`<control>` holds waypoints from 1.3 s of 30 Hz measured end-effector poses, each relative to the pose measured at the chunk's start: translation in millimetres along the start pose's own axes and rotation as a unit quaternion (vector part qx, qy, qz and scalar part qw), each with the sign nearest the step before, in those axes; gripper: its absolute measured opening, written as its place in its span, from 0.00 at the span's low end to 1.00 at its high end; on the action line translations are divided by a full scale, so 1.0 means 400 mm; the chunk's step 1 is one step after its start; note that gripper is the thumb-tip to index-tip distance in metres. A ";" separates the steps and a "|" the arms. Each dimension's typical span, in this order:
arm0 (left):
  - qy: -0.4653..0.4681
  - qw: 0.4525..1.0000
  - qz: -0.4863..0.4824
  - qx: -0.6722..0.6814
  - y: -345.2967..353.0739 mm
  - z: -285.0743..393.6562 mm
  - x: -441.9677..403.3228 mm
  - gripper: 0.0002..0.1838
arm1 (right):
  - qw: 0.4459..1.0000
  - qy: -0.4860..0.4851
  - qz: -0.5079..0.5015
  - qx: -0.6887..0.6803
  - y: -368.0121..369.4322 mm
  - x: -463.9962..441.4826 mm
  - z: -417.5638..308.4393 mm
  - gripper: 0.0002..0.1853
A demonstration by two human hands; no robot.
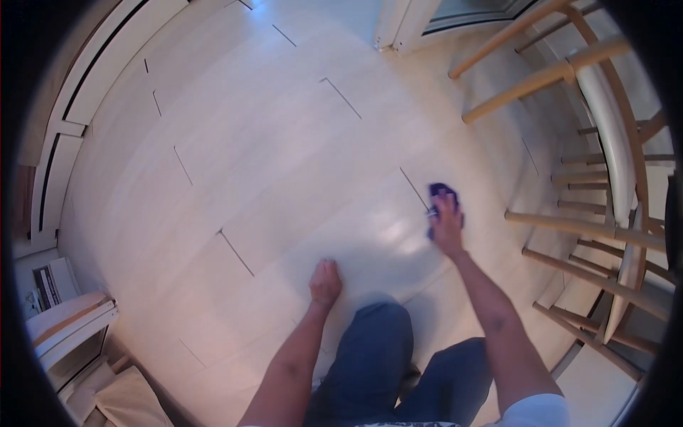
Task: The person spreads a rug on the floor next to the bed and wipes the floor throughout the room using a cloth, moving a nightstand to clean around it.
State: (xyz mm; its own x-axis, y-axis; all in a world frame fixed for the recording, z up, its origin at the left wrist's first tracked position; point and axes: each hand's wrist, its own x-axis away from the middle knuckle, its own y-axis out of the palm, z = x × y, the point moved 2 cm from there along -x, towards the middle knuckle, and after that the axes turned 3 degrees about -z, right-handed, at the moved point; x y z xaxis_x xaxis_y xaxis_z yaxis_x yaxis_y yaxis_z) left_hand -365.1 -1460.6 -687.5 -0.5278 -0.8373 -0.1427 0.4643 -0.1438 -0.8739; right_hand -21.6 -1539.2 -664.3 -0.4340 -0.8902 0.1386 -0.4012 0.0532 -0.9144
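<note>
My right hand (pixel 447 226) presses down on a bunched dark navy cloth (pixel 442 191) against the pale floor, its fingers bent over the top. The cloth is slightly blurred and partly hidden beneath the hand. My left hand (pixel 326 283) rests as a closed fist on the floor, in front of my knee, with nothing showing in it. Light-coloured planks with short dark joint lines make up the floor (pixel 277 164), and a bright reflection lies just left of the cloth.
Wooden chairs (pixel 555 226) stand along the right side, their legs reaching toward the right hand. A white door frame (pixel 398 28) is at the top. White panels with dark gaps (pixel 71 128) line the left edge. Lower left are a paper bag (pixel 131 398) and a white-framed unit (pixel 78 341).
</note>
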 end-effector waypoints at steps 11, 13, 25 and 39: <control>0.008 1.000 -0.024 0.017 -0.015 0.008 -0.010 0.03 | 0.980 0.083 0.161 0.088 -0.016 0.212 0.131 0.29; 0.027 0.997 -0.075 0.023 -0.047 0.023 -0.024 0.03 | 0.978 0.080 0.166 0.095 -0.008 0.214 0.136 0.29; -0.095 0.990 -0.062 0.079 -0.616 0.030 0.218 0.07 | 0.964 0.063 0.222 0.134 0.026 0.214 0.167 0.30; -0.558 0.794 0.235 0.057 -0.962 -0.246 1.392 0.08 | 0.895 -0.432 -0.004 0.112 0.693 0.908 -1.077 0.31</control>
State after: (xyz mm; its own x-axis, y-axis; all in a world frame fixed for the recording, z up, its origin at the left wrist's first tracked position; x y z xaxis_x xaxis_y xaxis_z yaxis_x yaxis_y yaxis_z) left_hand -907.6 -1819.5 -476.3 0.6522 -0.7491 0.1160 0.5185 0.3293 -0.7891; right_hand -637.8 -1652.9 -703.6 0.3925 -0.9131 -0.1108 -0.1872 0.0387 -0.9816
